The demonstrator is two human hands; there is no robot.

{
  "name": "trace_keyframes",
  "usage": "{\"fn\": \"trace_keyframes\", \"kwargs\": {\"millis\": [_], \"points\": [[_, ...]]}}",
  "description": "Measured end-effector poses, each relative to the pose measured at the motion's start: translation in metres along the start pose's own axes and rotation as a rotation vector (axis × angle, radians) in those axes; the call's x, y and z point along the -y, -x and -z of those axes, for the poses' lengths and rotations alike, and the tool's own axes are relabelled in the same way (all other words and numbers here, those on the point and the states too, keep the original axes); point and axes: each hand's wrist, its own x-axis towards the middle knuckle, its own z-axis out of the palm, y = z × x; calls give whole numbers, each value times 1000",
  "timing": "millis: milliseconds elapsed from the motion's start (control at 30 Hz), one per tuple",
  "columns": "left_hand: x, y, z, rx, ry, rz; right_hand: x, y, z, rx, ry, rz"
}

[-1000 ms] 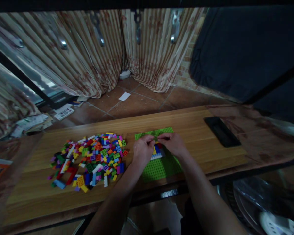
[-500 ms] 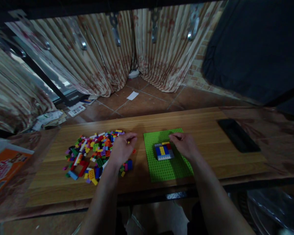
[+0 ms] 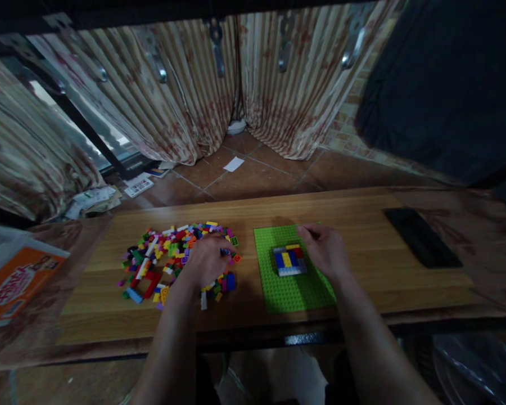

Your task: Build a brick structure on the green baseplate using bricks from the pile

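Note:
A loose pile of toy building bricks covers the left part of the wooden board. My left hand reaches over its right side, fingers stretched out and a little apart at a blue brick; the brick seems to lie in the pile. On the green baseplate sits a low brick build in blue, yellow, white, grey and red. Just right of the build and above the plate, my right hand is closed in a pinch. What its fingertips hold, if anything, is too dark to make out.
A black tray rests at the right end of the wooden board. At far left stands a clear box with an orange label. Papers lie on the floor near striped curtains. Metal hooks hang from a dark bar above.
My left hand has left the build and moved left to the brick pile. The right hand has drawn slightly right, staying pinched, uncovering the build. The view has shifted left.

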Motion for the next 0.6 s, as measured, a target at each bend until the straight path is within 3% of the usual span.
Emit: {"fn": "trace_keyframes", "kwargs": {"millis": [233, 600], "points": [[-1, 1, -5, 12, -146, 21, 2, 2, -1, 14, 33, 33], [3, 5, 2, 44, -104, 59, 2, 2, 1, 13, 45, 46]]}}
